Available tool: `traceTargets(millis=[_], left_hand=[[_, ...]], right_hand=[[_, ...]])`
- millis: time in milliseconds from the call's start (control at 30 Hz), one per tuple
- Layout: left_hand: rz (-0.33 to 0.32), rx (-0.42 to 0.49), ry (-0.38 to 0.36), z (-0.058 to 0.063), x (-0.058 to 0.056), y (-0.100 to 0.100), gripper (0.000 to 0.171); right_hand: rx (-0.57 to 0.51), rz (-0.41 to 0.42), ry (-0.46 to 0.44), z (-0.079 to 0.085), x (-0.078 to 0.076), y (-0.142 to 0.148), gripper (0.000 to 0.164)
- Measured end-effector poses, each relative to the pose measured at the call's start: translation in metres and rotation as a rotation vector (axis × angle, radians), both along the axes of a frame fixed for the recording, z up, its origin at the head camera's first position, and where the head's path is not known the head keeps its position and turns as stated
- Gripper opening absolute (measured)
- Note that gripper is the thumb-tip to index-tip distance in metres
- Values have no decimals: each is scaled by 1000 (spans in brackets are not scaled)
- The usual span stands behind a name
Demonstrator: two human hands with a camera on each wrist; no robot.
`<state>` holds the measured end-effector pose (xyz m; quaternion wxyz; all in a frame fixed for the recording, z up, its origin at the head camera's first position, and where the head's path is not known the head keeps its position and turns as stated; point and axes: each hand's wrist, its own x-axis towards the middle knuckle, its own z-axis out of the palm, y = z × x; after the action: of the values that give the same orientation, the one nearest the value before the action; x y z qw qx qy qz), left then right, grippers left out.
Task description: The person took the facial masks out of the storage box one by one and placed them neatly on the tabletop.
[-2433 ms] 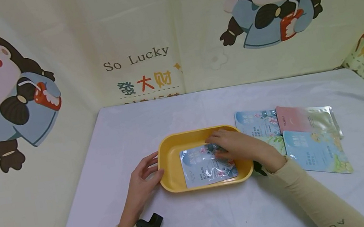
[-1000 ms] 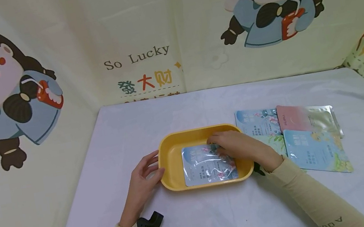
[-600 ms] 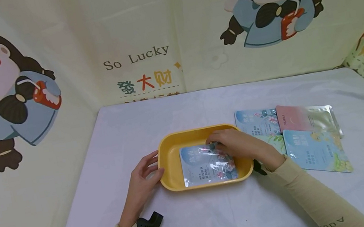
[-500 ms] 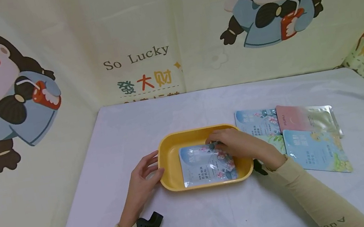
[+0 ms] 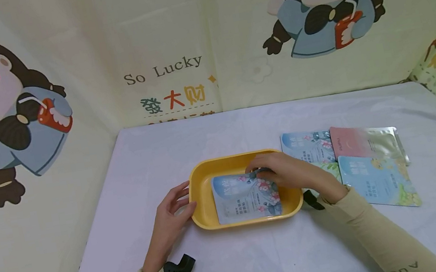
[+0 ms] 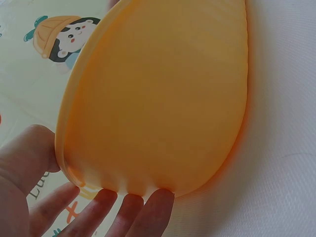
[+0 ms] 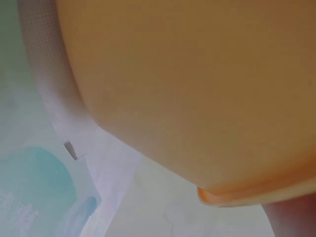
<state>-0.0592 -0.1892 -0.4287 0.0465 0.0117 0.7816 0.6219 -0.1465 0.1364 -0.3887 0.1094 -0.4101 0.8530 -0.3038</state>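
A blue floral face mask packet (image 5: 246, 197) lies in the yellow tray (image 5: 201, 170) in the head view. My right hand (image 5: 286, 172) reaches over the tray's right end and pinches the packet's upper right edge, its fingertips partly hidden. My left hand (image 5: 175, 210) touches the tray's left end. In the left wrist view, straight fingers (image 6: 150, 212) press the outside of the tray's end wall, and the thumb (image 6: 37, 148) rests at its rim. The right wrist view is mostly filled by the tray's outer side (image 7: 187, 89); the right hand's fingers are hidden there.
Several more packets lie right of the tray: a blue floral one (image 5: 306, 146), a pink and silver one (image 5: 368, 142), a light blue one (image 5: 379, 182) and a partly covered green one (image 5: 331, 170). All rest on a white-covered table (image 5: 239, 262) before a cartoon-printed backdrop (image 5: 233, 71).
The packet has shifted slightly left within the tray, and the glare on it has faded. My right hand's fingers have moved a little at its edge. The left hand and tray stay put.
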Motion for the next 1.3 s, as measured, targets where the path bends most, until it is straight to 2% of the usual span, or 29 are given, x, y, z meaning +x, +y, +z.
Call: traceTargets(millis=[1300], left_hand=[[7,6,-13,0,1,0,51]], right_hand=[[-104,-44,7,29,2,23,24]])
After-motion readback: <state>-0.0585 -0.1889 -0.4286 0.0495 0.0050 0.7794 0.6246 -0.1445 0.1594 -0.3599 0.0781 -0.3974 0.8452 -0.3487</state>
